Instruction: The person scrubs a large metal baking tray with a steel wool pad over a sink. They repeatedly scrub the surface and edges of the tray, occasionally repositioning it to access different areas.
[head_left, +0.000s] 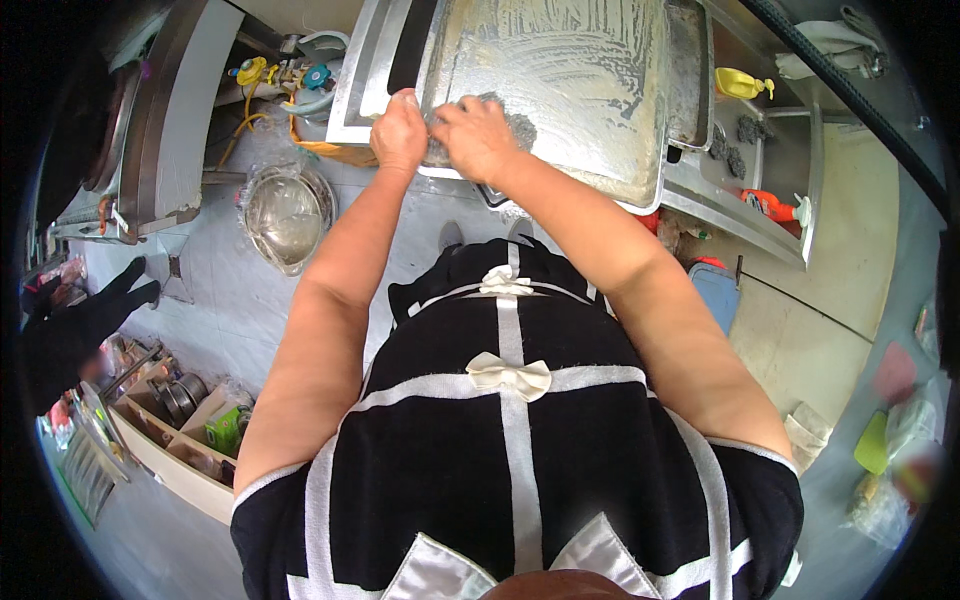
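A large metal tray (555, 90), coated in a whitish, streaky film, lies before me over a stainless steel sink. My left hand (400, 133) is curled around its rim near the close left corner. Beside it, my right hand (480, 142) presses a grey steel wool scourer (521, 131) against the tray's surface; the palm and fingers hide part of the scourer. Curved wiping streaks cross the film farther up. Another metal tray (688, 71) shows beyond the right rim.
Right on the steel counter are a yellow bottle (742, 84), spare steel wool scourers (752, 129) and an orange spray bottle (771, 205). A plastic-lined metal basin (289, 214) stands on the floor at left, below a yellow gas regulator (251, 71). Another person's dark-clothed legs (112, 300) appear far left.
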